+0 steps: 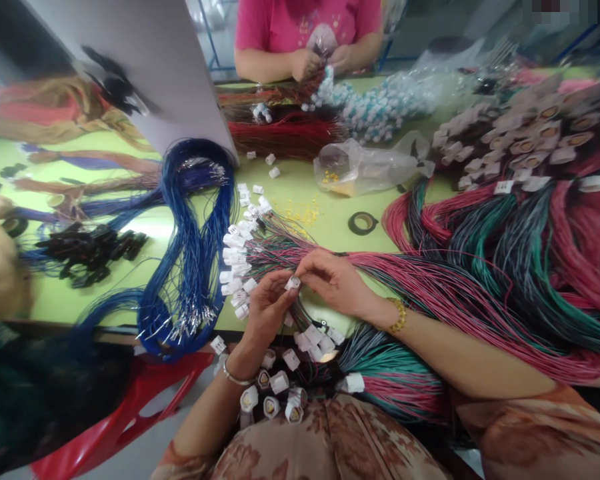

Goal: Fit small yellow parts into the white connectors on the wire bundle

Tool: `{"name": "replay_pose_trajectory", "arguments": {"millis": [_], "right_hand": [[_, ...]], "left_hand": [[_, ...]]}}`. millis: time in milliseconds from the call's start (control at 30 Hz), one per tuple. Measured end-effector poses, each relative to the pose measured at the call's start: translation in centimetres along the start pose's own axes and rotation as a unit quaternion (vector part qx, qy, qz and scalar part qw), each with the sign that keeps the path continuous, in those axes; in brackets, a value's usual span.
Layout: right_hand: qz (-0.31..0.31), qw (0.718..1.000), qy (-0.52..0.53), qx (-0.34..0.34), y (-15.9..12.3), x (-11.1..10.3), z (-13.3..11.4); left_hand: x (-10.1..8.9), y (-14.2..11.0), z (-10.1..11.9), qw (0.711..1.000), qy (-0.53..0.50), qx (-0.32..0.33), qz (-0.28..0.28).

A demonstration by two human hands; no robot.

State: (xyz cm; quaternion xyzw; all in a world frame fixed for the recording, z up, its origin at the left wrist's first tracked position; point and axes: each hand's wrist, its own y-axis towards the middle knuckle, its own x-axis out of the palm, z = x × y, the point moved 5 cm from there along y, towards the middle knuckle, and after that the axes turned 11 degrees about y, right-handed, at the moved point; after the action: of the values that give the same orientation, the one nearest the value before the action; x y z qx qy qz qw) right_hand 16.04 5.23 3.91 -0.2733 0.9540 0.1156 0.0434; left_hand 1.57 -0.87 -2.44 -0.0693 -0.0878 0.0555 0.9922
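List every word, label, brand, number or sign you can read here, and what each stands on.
Nothing is legible.
Bright pink short-sleeved shirt: small pale lettering in its chest print, too blurred to read.
Bunched small white plastic connectors: no lettering can be made out.

Beyond the round black tape roll (363, 223), person in bright pink short-sleeved shirt (285, 27): head cut off by top edge, item between that person's hands (306, 65) blurred. Nearer than the roll, small white plastic connector (293, 285) partly covered by left hand's (269, 300) fingers; too small to tell if the right hand's (330, 279) fingertips hold anything. Left of roll, tiny yellow pieces (303, 215), shape unreadable. Far left of roll, another person's arm (0, 260), blurred, cut by left edge. Nearer-left of roll, red plastic chair (130, 413) partly hidden behind dark cloth (45, 407), cut by bottom edge.
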Motion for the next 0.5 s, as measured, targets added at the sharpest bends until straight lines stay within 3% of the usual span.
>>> {"name": "replay_pose_trajectory", "arguments": {"millis": [167,500], "right_hand": [[-0.012,0.993,-0.08,-0.091,-0.44,0.54,-0.5],[-0.04,0.988,-0.141,-0.058,-0.42,0.83,-1.07]], "left_hand": [[-0.19,-0.1,-0.1,1.0,0.014,0.012,-0.002],[-0.34,-0.16,-0.29,0.998,0.044,0.028,0.019]]}}
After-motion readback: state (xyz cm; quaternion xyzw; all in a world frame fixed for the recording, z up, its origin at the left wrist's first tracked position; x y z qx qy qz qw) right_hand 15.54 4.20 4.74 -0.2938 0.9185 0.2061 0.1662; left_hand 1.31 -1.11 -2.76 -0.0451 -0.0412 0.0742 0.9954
